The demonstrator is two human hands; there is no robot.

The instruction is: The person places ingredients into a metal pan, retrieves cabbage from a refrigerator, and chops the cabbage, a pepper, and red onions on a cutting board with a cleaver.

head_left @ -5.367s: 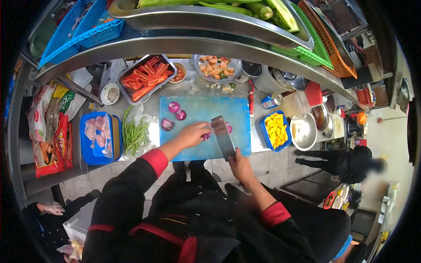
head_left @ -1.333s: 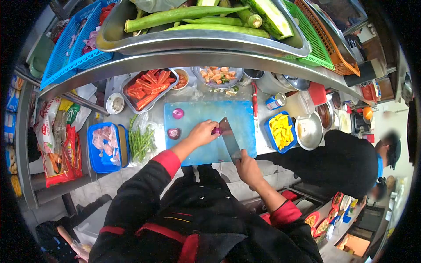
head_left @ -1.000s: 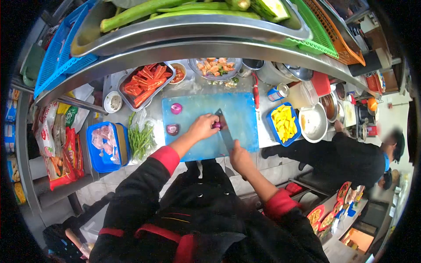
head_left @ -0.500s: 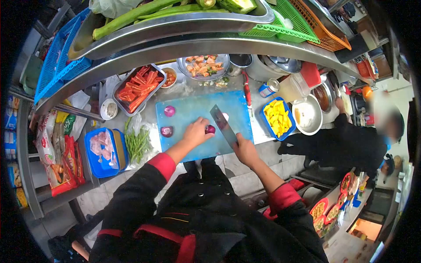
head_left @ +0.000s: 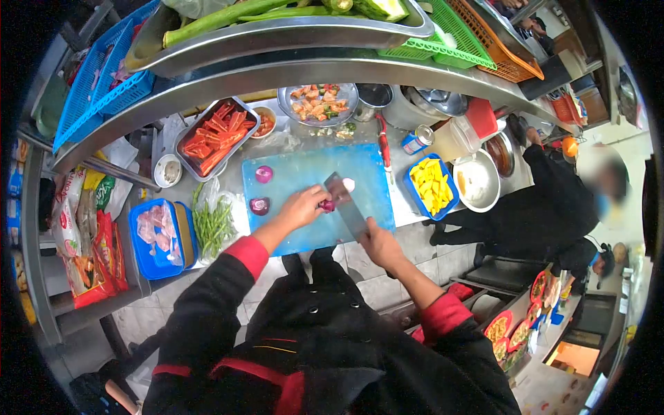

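Note:
On the blue cutting board (head_left: 297, 238), my left hand (head_left: 303, 208) is closed on a piece of red onion (head_left: 327, 206). My right hand (head_left: 380, 244) grips the handle of a cleaver (head_left: 347, 207), whose broad blade stands just right of that onion piece. A pale cut piece (head_left: 348, 185) shows beside the blade's upper end. Two more onion pieces lie at the board's left side, one (head_left: 263, 173) above the other (head_left: 259, 206).
Behind the board are a tray of red peppers (head_left: 218, 136) and a bowl of diced food (head_left: 319, 106). Green beans (head_left: 214, 225) and a blue chicken container (head_left: 158, 238) lie left; yellow pieces (head_left: 433, 185) right. A metal shelf (head_left: 297, 67) spans above. Co-workers (head_left: 546, 200) stand right.
An onion piece that lay at the board's upper left is gone from there. Since half a second ago, the cleaver has moved back against the onion in my left hand. The co-worker on the right has shifted.

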